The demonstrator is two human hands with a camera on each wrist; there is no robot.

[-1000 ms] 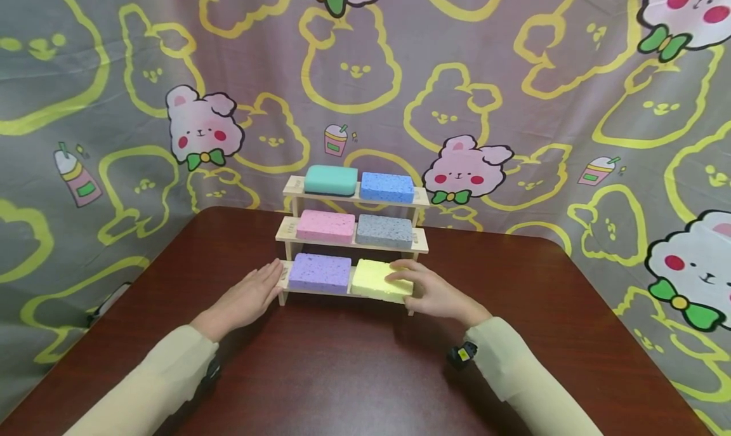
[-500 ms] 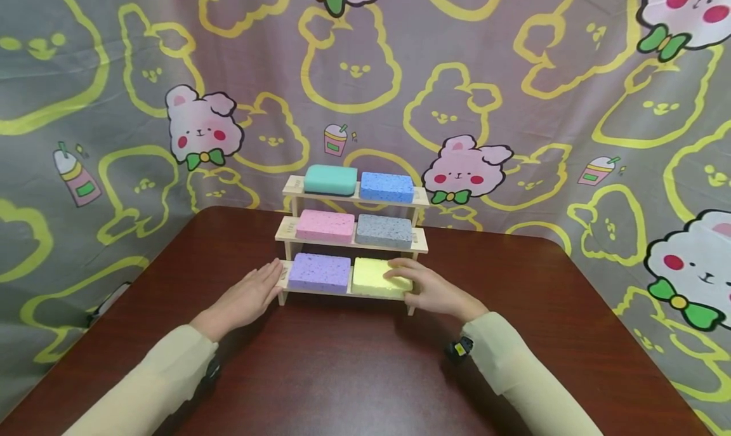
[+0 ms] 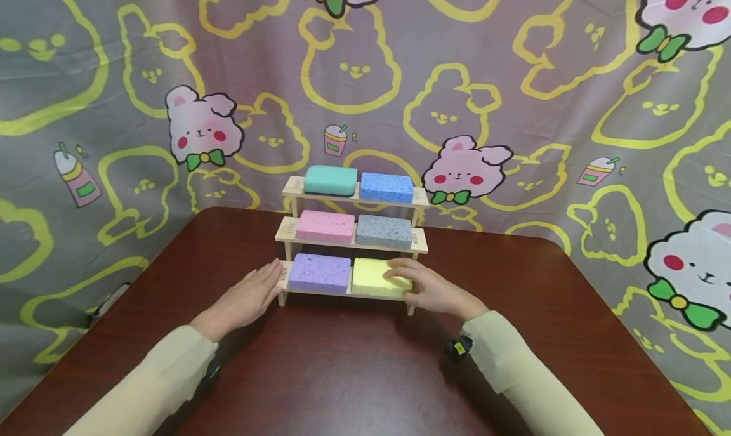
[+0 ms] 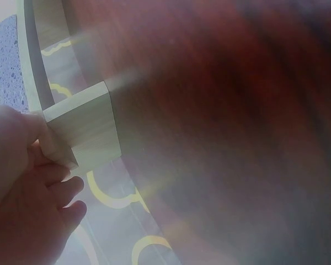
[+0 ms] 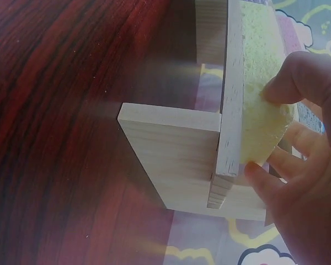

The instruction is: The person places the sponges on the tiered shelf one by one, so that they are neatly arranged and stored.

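Note:
In the head view, my right hand (image 3: pixel 434 288) grips the right end of a yellow sponge (image 3: pixel 368 276) lying on the lowest tier of a three-tier wooden stand (image 3: pixel 419 239). The right wrist view shows the thumb on the sponge's front edge and fingers at its end. Left of that sponge, on the same tier, is a speckled purple sponge (image 3: pixel 320 272). My left hand (image 3: pixel 242 299) rests with straight fingers against the left end of the lowest tier (image 4: pixel 71 105), beside the purple sponge.
On the middle tier lie a pink sponge (image 3: pixel 325 225) and a grey sponge (image 3: pixel 384 230). The top tier bears a teal sponge (image 3: pixel 330 180) and a blue sponge (image 3: pixel 386 187). Beneath is a dark brown table (image 3: pixel 342 372), with a patterned curtain (image 3: pixel 365 125) behind it.
The yellow sponge has shifted slightly back on its tier and now sits straighter. My right hand moved a little left with it, while the left hand stayed in place.

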